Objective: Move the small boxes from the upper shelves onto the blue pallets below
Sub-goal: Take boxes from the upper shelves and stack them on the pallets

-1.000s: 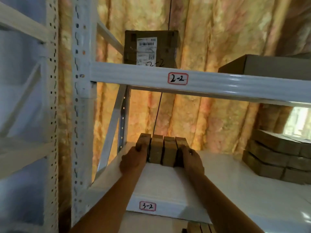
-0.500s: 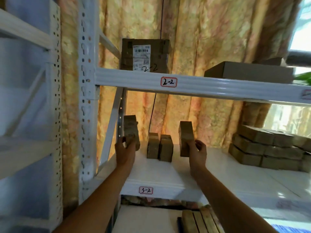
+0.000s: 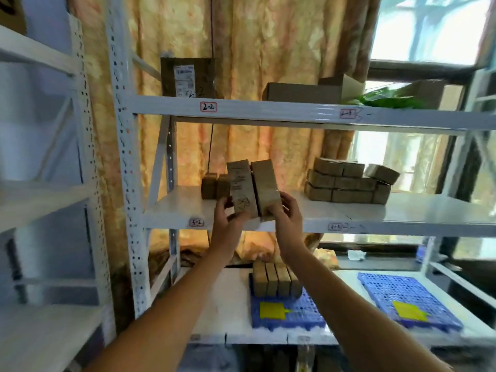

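Two small boxes are held upright, side by side and touching, in front of the middle shelf point(image 3: 375, 210). The left box point(image 3: 241, 187) is gripped by the left hand point(image 3: 228, 216); the right box point(image 3: 265, 187) is gripped by the right hand point(image 3: 285, 214). Two further boxes point(image 3: 214, 186) stand on the shelf behind. Four boxes point(image 3: 275, 279) are lined on the near blue pallet point(image 3: 290, 315) below.
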A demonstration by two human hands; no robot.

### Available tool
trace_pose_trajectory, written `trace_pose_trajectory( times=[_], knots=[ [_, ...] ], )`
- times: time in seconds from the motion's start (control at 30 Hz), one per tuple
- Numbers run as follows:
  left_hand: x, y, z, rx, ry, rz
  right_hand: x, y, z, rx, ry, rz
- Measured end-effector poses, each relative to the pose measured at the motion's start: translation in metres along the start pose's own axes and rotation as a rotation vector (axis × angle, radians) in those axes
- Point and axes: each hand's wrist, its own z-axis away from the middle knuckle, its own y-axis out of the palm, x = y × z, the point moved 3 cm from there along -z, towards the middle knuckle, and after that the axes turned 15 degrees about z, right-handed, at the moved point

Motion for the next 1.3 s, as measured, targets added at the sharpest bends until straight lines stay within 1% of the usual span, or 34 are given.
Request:
trace_pose_trajectory(
  times=[0.17,0.27,0.4,0.57,0.63,0.73,0.8,0.9,1.0,1.17,1.3],
  knots=[
    [0.020,0.029,0.069,0.014,-0.020,-0.038,-0.009,-0.066,0.048,0.025,0.094,0.009],
    [0.036,0.040,0.092,0.054,-0.077,-0.077,-0.022,-0.099,0.065,0.032,0.192,0.036],
    [0.056,0.051,0.103,0.107,-0.156,-0.155,-0.039,-0.134,0.074,0.086,0.252,0.058],
    [0.103,0.045,0.105,0.123,-0.273,-0.136,-0.076,-0.150,0.077,0.150,0.350,0.081],
    [0.133,0.033,0.107,0.116,-0.340,-0.147,-0.106,-0.150,0.079,0.178,0.415,0.119],
    [0.186,0.008,0.106,0.025,-0.458,-0.149,-0.160,-0.144,0.078,0.247,0.532,0.174],
    [0.215,-0.006,0.104,-0.005,-0.538,-0.172,-0.192,-0.138,0.075,0.281,0.607,0.202],
    [0.260,-0.025,0.083,-0.030,-0.617,-0.237,-0.249,-0.122,0.054,0.288,0.682,0.262],
    [0.297,-0.039,0.044,-0.074,-0.632,-0.319,-0.300,-0.100,0.019,0.269,0.710,0.290],
    [0.333,-0.044,-0.027,-0.080,-0.635,-0.378,-0.346,-0.066,-0.045,0.236,0.717,0.341],
    [0.355,-0.045,-0.073,-0.107,-0.592,-0.443,-0.379,-0.050,-0.086,0.197,0.751,0.373]
  ],
)
